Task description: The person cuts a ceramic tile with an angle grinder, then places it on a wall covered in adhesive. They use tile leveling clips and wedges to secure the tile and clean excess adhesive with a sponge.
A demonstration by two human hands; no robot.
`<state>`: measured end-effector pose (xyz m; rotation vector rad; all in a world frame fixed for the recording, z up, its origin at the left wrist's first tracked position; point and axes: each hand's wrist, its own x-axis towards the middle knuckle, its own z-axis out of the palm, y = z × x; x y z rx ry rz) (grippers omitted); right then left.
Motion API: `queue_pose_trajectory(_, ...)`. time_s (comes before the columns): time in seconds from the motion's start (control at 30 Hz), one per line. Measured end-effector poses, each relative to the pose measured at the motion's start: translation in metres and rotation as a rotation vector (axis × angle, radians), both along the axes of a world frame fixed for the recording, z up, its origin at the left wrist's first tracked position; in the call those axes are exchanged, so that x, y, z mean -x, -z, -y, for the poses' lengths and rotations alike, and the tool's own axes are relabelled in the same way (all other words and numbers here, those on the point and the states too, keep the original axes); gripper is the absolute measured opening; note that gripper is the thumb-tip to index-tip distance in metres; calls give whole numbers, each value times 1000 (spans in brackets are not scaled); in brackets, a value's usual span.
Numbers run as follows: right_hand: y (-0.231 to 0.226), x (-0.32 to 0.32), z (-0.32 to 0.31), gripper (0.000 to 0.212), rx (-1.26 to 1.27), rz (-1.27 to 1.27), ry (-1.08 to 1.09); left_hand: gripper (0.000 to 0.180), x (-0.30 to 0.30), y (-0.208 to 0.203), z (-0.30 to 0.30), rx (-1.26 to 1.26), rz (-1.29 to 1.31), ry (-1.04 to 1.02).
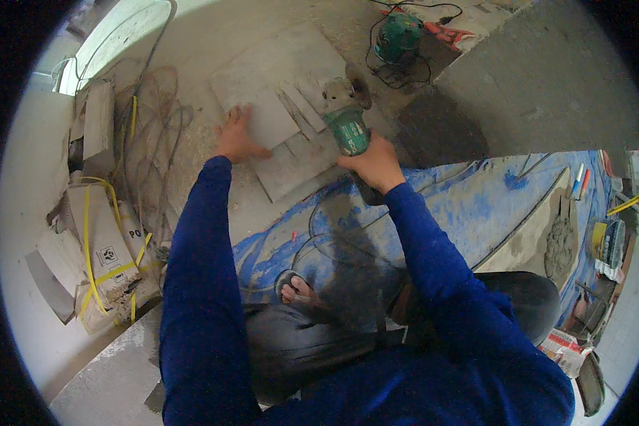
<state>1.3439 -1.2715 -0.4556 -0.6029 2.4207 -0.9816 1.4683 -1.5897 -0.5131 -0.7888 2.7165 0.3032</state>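
My right hand (378, 165) is wrapped round the body of a green angle grinder (349, 132). The grinder's metal head and dark disc point away from me, over the right side of a light grey tile (268, 117). Narrow cuts run through that tile near its middle, and a strip stands between them. My left hand (238, 138) lies on the tile's left edge with its fingers spread. Another grey tile piece (291, 170) is under and nearer to me, its corner toward my feet. Whether the disc touches the tile cannot be made out.
Strapped cardboard boxes (110, 238) and tangled cable (167, 121) lie at the left. A blue plastic sheet (412, 213) covers the floor near my feet, with a cord across it. Far right of centre sits a green power tool (399, 37). A large grey slab (539, 85) extends right.
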Motion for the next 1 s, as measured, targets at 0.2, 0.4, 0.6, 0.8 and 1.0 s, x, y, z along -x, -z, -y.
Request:
queue_pose_trajectory(0.2,-6,0,-4,72,-20,12,24,134,23,25,43,-21,-272,-69)
queue_pose_trajectory(0.4,-15,1,-11,74,-10,-3,-15,127,36,39,69,-118,-373,-211)
queue_pose_trajectory(0.6,-12,1,-11,79,-21,-34,13,130,47,44,69,-79,-311,-163)
queue_pose_trajectory(0.8,-15,4,-14,74,-20,5,45,134,49,44,67,-165,-349,-172)
queue_pose_trajectory(1.0,-17,3,-16,71,-11,-26,43,121,70,14,63,-107,-230,-82)
